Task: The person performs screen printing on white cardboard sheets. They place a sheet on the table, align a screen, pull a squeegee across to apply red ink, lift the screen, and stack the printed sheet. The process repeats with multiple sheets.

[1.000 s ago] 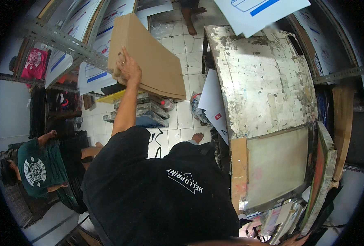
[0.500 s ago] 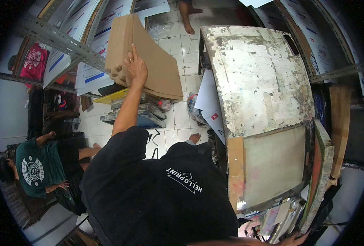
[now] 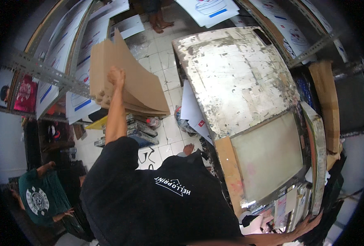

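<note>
A thick stack of brown cardboard sheets point(image 3: 143, 80) stands on edge at the left, its sheets bowed outward on the right side. My left hand point(image 3: 116, 76) reaches out to it, fingers curled closed on the edge of a sheet. At the lower right my right hand point(image 3: 311, 224) lies against the lower end of an upright worn frame point(image 3: 315, 135), fingers stretched out. Beside that hand several thin frames point(image 3: 299, 205) stand packed together.
A paint-worn table point(image 3: 235, 74) with a pale translucent panel point(image 3: 270, 158) fills the right. Metal racks point(image 3: 46, 67) hold printed white sheets. Stacked frames point(image 3: 139, 133) and a plastic bottle point(image 3: 153, 122) are below the cardboard. Another person point(image 3: 46, 197) is at lower left; someone's bare feet point(image 3: 161, 26) show at the top.
My left hand has gone from a stretched index finger to curled fingers on the cardboard. The whole view has turned and shifted, and more of my right hand shows.
</note>
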Demonstrator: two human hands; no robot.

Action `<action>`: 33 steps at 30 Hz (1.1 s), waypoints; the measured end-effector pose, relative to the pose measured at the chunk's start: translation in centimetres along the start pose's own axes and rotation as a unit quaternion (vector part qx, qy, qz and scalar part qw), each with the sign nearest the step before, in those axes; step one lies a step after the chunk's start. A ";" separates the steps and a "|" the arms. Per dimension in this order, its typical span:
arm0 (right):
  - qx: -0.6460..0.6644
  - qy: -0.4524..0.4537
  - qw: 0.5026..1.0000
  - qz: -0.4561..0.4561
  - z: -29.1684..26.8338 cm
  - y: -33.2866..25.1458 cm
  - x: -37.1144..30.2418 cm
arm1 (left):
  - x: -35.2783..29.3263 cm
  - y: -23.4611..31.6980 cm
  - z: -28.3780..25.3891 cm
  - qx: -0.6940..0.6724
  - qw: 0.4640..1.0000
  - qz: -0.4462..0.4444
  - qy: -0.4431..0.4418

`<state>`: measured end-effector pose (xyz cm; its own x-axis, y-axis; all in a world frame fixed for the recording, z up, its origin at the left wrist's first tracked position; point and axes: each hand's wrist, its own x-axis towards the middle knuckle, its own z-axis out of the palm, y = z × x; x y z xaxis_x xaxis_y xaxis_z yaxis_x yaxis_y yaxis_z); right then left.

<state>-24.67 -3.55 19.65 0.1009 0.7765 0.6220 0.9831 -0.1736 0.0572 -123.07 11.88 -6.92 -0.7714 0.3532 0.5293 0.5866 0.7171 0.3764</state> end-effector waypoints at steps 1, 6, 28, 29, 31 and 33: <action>-0.004 -0.026 0.999 -0.019 1.1 1.1 1.9 | -0.4 -0.3 -4.2 0.013 0.998 -0.051 -0.028; -0.020 -0.012 1.000 0.015 -0.5 3.5 -0.8 | 2.8 7.2 -13.0 -0.098 0.988 0.099 0.064; 0.021 0.052 0.997 -0.045 1.6 3.0 7.7 | -40.5 33.8 -25.8 -0.256 0.746 0.568 -0.235; 0.034 0.056 0.997 -0.044 1.6 2.6 8.1 | -43.2 34.4 -24.8 -0.224 0.729 0.594 -0.256; 0.053 0.064 0.996 -0.041 1.2 1.7 8.5 | -48.0 35.9 -25.0 -0.163 0.683 0.635 -0.322; 0.068 0.077 0.994 -0.040 1.3 1.7 9.0 | -51.9 37.2 -27.0 -0.132 0.634 0.674 -0.355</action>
<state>-21.90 3.94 24.35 0.0079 0.6801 0.7330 0.9996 -0.0244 0.0118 -54.56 4.03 0.12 0.6141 0.7866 0.0654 0.7792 -0.6173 0.1088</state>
